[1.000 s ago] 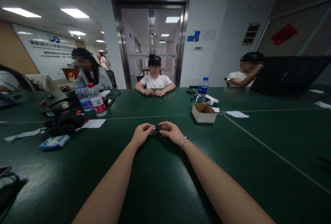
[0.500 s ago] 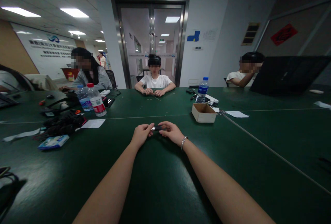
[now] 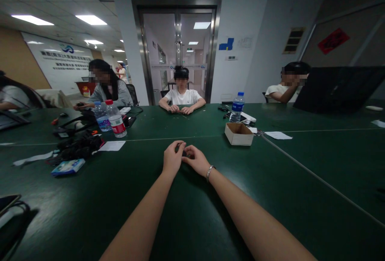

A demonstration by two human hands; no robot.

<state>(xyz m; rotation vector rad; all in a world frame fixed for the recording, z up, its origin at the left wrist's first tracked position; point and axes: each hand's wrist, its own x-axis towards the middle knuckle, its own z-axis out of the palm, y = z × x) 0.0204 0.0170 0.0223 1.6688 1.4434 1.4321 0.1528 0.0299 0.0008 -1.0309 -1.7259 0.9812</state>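
Observation:
My left hand [image 3: 173, 157] and my right hand [image 3: 196, 160] meet above the green table [image 3: 180, 204], fingertips close together. Both are closed around a small dark object [image 3: 184, 153], most of which the fingers hide, so its exact kind does not show. A silver bracelet circles my right wrist. Beyond my right hand stands an open cardboard box [image 3: 239, 137]; its inner floor is hard to see.
Two bottles [image 3: 116, 122], a paper sheet [image 3: 112, 145], tangled black cables [image 3: 78, 144] and a blue-white packet [image 3: 68, 167] lie left. Behind the box is a blue-capped bottle [image 3: 237, 106]. A large black screen [image 3: 337, 88] stands right. People sit around the table.
My left hand has moved right and turned more upright, closing up against my right hand. The dark object with its silver part, plainly visible before, is now mostly covered. The view has shifted slightly.

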